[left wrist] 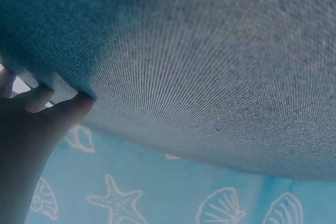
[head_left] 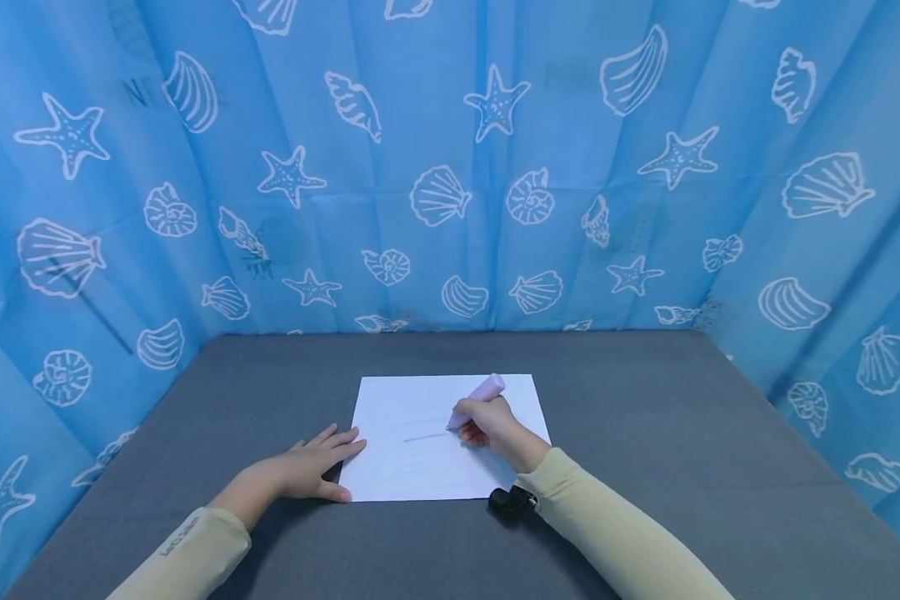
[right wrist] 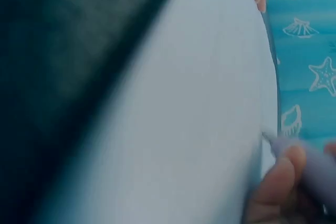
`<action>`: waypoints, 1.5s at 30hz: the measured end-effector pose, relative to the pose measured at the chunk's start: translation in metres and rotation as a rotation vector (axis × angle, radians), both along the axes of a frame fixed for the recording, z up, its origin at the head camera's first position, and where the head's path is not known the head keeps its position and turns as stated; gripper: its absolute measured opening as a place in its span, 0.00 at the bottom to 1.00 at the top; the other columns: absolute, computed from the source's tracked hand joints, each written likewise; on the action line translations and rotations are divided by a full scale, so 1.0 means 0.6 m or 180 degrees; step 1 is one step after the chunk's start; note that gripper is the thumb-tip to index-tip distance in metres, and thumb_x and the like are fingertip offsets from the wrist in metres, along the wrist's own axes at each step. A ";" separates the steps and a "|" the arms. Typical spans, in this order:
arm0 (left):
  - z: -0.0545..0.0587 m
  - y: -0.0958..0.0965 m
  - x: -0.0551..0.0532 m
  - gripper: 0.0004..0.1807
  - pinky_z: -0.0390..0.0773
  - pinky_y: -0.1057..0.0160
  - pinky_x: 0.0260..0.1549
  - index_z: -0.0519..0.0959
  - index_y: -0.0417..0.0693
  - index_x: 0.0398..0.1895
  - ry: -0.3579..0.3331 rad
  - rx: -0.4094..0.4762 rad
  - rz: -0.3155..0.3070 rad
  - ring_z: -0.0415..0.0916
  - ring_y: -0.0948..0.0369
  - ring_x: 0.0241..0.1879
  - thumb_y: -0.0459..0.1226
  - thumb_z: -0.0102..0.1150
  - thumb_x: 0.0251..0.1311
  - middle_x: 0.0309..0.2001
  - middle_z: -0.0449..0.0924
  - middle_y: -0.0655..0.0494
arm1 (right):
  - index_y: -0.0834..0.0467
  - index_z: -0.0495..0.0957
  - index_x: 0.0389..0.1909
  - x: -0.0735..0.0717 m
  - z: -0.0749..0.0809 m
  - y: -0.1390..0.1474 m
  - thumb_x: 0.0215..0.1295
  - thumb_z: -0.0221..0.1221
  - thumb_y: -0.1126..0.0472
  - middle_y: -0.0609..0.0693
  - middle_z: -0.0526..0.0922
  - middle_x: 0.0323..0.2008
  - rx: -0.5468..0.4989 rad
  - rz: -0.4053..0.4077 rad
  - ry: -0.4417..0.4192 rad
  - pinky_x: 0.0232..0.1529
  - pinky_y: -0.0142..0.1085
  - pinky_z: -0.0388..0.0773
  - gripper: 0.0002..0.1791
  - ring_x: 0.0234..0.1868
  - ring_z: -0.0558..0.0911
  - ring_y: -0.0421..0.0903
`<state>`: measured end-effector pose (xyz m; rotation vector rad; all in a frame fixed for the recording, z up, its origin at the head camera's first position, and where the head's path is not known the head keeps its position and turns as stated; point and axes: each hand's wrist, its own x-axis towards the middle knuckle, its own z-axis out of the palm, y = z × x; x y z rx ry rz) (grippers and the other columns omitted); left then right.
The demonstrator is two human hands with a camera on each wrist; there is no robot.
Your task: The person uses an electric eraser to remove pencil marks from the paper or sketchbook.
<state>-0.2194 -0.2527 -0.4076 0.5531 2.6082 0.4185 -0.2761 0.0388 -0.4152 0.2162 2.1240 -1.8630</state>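
Observation:
A white sheet of paper [head_left: 390, 471] lies on the grey cloth-covered table. My right hand [head_left: 491, 423] pinches a thick light-purple pen [head_left: 489, 388], its dark tip at the paper. To the left of that tip runs a short thin grey line [head_left: 424, 437]. In the right wrist view the pen [right wrist: 310, 169] slants between thumb and fingers over the sheet [right wrist: 194, 93]. My left hand [head_left: 307, 468] lies spread at the paper's left edge, fingertips and thumb right at that edge. The left wrist view shows its fingers [left wrist: 71, 111] extended on the cloth.
Grey cloth [head_left: 645, 433] covers the table around the sheet. A blue curtain [head_left: 450, 242] with white shells and starfish hangs behind and along both sides. A small black device [head_left: 508, 503] sits beneath the right wrist. Pale yellow sleeves [head_left: 607, 525] cover both forearms.

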 end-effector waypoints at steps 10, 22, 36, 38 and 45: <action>-0.002 -0.002 0.001 0.47 0.41 0.29 0.63 0.58 0.50 0.75 0.0011 0.0032 0.0028 0.38 0.41 0.74 0.58 0.64 0.56 0.76 0.50 0.48 | 0.67 0.75 0.36 -0.003 0.003 0.003 0.62 0.57 0.62 0.51 0.74 0.17 -0.0080 0.0028 -0.0153 0.18 0.28 0.72 0.10 0.15 0.72 0.40; 0.000 0.003 0.002 0.47 0.42 0.29 0.63 0.58 0.50 0.75 -0.0006 0.0008 0.0019 0.38 0.41 0.74 0.58 0.64 0.55 0.76 0.50 0.49 | 0.67 0.74 0.34 -0.004 -0.003 0.000 0.59 0.58 0.65 0.51 0.73 0.16 -0.0095 -0.0059 -0.0070 0.17 0.28 0.70 0.08 0.14 0.71 0.40; 0.009 0.002 0.001 0.47 0.41 0.29 0.63 0.58 0.50 0.75 -0.0039 0.0023 0.0033 0.38 0.41 0.74 0.57 0.65 0.55 0.76 0.50 0.48 | 0.67 0.74 0.33 -0.007 0.000 -0.005 0.59 0.58 0.64 0.51 0.73 0.15 0.0053 0.0025 -0.0009 0.17 0.29 0.69 0.08 0.13 0.71 0.40; 0.008 0.001 0.001 0.47 0.41 0.29 0.63 0.58 0.49 0.75 -0.0059 0.0025 0.0037 0.38 0.41 0.74 0.57 0.65 0.55 0.76 0.50 0.48 | 0.67 0.73 0.35 -0.006 0.001 -0.005 0.60 0.59 0.64 0.52 0.73 0.16 0.0040 0.0041 -0.0010 0.18 0.29 0.70 0.09 0.14 0.72 0.40; -0.001 0.000 -0.003 0.48 0.40 0.29 0.63 0.57 0.52 0.75 -0.0039 -0.0016 0.0011 0.37 0.41 0.74 0.59 0.63 0.55 0.76 0.49 0.49 | 0.66 0.73 0.34 -0.002 0.003 -0.002 0.60 0.59 0.64 0.52 0.72 0.17 0.0066 0.0168 -0.0071 0.18 0.29 0.69 0.08 0.15 0.71 0.41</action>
